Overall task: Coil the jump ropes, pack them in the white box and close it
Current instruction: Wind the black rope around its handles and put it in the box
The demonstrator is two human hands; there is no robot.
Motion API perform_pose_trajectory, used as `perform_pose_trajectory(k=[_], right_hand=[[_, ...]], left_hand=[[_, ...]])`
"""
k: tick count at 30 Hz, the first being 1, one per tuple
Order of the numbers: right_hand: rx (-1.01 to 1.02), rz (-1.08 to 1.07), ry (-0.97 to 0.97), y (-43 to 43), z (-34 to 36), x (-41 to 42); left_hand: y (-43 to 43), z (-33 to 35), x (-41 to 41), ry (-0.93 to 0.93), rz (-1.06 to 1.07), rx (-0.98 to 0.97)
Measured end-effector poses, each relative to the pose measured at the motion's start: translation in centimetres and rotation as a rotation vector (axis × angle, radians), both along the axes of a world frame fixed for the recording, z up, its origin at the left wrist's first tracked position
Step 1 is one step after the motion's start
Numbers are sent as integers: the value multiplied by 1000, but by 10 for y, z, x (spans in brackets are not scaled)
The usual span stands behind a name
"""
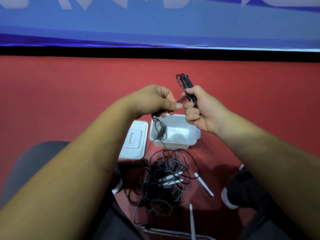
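My right hand (pixel 200 110) grips the black handles of a jump rope (pixel 186 84), which stick up out of the fist with a rope loop beside them. My left hand (pixel 155 101) pinches the black rope strands just left of that fist; the rope hangs from it down past the rim of the open white box (pixel 174 143) on the red floor. Below the box lies a tangled heap of black ropes (pixel 162 182) with white handles (pixel 204 185) in and beside it.
The white lid (pixel 134 141) lies flat on the floor left of the box. My dark shoes (pixel 242 187) sit on either side of the heap. Another white handle (pixel 191 220) lies near the bottom edge. A blue banner wall with a black strip bounds the floor.
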State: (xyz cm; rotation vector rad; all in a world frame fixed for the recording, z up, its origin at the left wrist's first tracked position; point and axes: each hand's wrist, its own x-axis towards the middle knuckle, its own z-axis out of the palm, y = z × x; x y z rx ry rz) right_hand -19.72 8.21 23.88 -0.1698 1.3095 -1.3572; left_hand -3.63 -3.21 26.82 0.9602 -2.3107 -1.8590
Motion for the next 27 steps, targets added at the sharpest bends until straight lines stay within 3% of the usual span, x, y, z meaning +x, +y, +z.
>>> perform_pose_trajectory(k=[7,12,16,23,27], right_hand=[[65,-69,46,-4,-16,-3],[31,121,4,-3,-3,-12],[-11,277,-54,5,8,-4],[-31,356,11,10,20,-4],[-31,435,77,14,22,-4]], left_hand=[[3,4,3,-104,-167,33],[-12,-5,9,-119,-15,-143],[-16,-11,14,-165,-22,-217],[-16,-9,16,-89,-33,63],[-14,-5,10,61,103,66]])
